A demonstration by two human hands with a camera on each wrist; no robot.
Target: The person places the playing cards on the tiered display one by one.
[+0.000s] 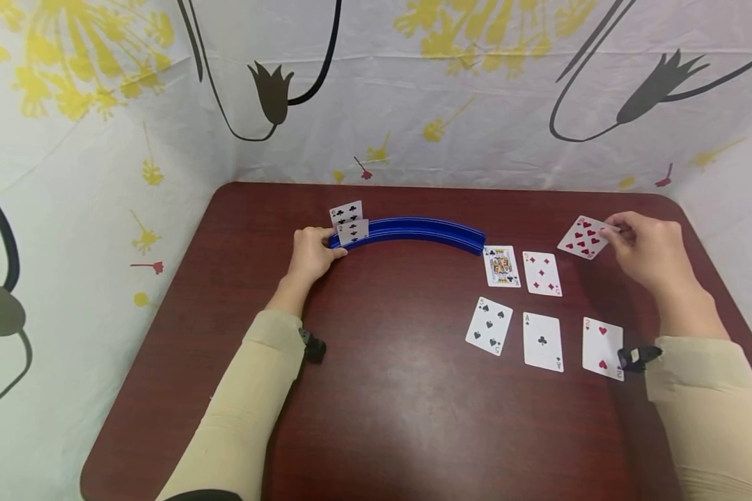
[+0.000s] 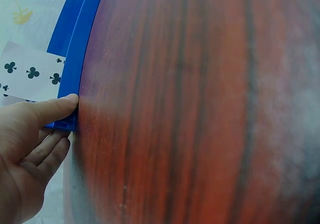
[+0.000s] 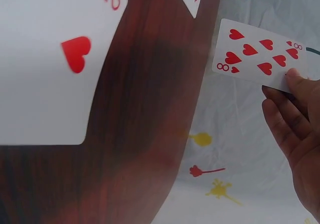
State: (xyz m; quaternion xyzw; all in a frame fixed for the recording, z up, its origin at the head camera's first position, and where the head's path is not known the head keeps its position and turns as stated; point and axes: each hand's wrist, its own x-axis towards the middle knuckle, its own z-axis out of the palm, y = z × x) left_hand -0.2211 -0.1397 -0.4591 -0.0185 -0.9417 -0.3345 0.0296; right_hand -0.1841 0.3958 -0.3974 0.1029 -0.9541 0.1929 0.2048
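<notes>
A curved blue card holder (image 1: 423, 226) lies toward the back of the table. My left hand (image 1: 312, 254) grips its left end, the thumb (image 2: 67, 103) on the near edge and the fingers beneath. Two club cards stand in the holder's slots at that end: a rear card (image 1: 347, 211) and a front card (image 1: 354, 232), partly overlapping. At the right, my right hand (image 1: 652, 247) pinches the eight of hearts (image 3: 257, 51) by one end between thumb and fingers. In the head view this eight is at the table's back right, raised off the surface in the right wrist view.
Face up on the table lie a king of clubs (image 1: 502, 266) by the holder's right end, a five of diamonds (image 1: 542, 273), a five of spades (image 1: 489, 325), an ace of clubs (image 1: 542, 341) and a two of hearts (image 1: 601, 346). A patterned cloth (image 1: 376, 90) hangs behind.
</notes>
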